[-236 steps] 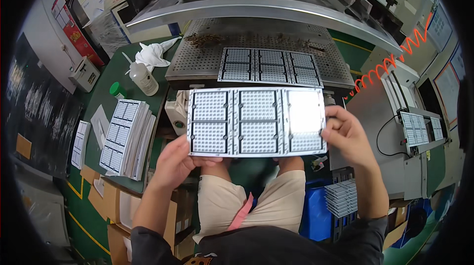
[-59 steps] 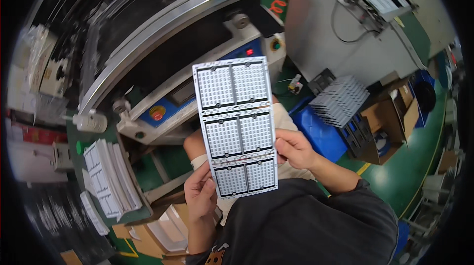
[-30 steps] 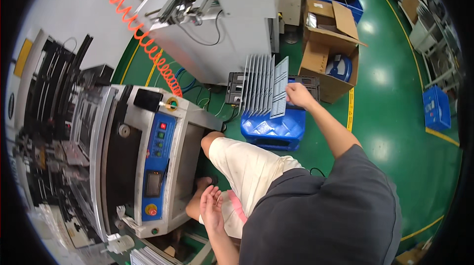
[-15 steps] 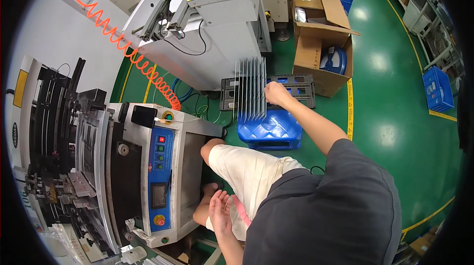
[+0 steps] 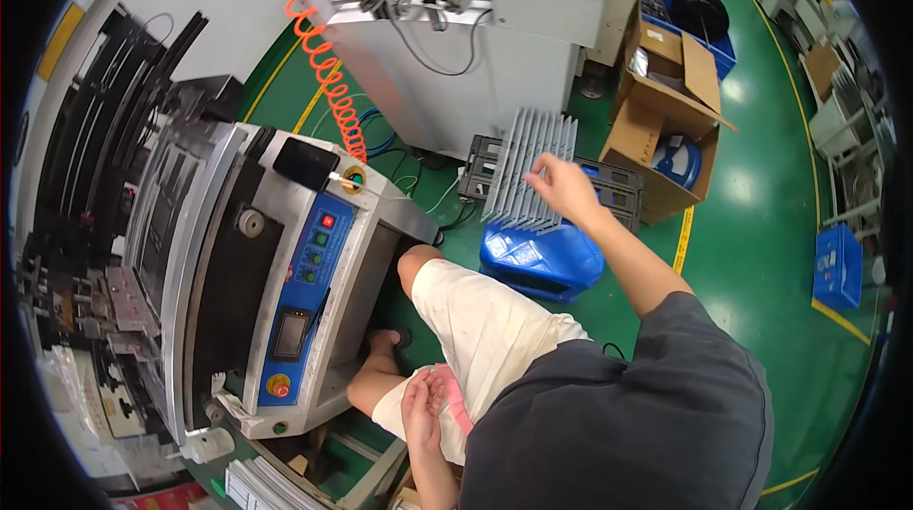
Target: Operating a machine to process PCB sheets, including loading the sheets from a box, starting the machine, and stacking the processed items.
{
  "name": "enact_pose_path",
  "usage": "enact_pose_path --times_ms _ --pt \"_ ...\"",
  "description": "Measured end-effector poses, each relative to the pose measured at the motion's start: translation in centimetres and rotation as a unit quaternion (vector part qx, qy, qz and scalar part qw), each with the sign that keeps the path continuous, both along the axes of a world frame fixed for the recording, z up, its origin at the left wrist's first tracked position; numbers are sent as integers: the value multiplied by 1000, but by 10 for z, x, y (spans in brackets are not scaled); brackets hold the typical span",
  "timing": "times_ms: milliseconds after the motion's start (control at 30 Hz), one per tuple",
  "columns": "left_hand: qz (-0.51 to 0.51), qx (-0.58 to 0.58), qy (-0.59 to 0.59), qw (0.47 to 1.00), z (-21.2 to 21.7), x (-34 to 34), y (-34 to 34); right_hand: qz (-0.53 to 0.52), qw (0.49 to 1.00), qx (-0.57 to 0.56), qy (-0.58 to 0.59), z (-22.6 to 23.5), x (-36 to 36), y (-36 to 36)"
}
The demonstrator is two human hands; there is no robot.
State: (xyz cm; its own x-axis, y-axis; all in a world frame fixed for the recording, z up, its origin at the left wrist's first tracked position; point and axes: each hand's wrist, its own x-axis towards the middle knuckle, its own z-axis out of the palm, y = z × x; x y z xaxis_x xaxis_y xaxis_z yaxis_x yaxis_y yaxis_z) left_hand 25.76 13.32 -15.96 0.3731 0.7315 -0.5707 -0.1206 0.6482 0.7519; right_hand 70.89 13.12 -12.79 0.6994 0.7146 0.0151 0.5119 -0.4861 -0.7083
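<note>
We see two bare hands. Our right hand (image 5: 568, 191) is near the middle of the frame, at the right side of one row of grey panels (image 5: 529, 168); its fingers are bent, and we cannot tell whether they touch a panel. The panels lean side by side, more than five of them, too close for an exact count. One blue stool (image 5: 540, 268) stands just below them, and one black rack (image 5: 623, 194) shows behind. Our left hand (image 5: 421, 415), at the lower centre, rests over the shorts (image 5: 485, 315) with its fingers loosely curled, beside one pink strap (image 5: 456, 401). At the left, one machine carries one blue control panel (image 5: 309, 296) and one phone (image 5: 304, 164). One orange coiled hose (image 5: 328, 82) hangs at the upper left; one blue crate (image 5: 838, 266) sits at the far right.
</note>
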Motion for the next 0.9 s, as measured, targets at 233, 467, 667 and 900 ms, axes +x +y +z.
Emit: enact_pose_path --times_ms 233,467,667,900 --pt "22 32 9 999 4 -19 6 18 989 -52 -134 -38 -13 72" --pt "69 21 16 997 3 -32 15 15 996 -72 -46 -77 0 112" --pt "-4 106 -2 994 23 -8 40 -7 997 -24 74 -39 -2 102" --pt "-88 221 -13 971 68 6 68 103 861 118 484 52 -87 32"
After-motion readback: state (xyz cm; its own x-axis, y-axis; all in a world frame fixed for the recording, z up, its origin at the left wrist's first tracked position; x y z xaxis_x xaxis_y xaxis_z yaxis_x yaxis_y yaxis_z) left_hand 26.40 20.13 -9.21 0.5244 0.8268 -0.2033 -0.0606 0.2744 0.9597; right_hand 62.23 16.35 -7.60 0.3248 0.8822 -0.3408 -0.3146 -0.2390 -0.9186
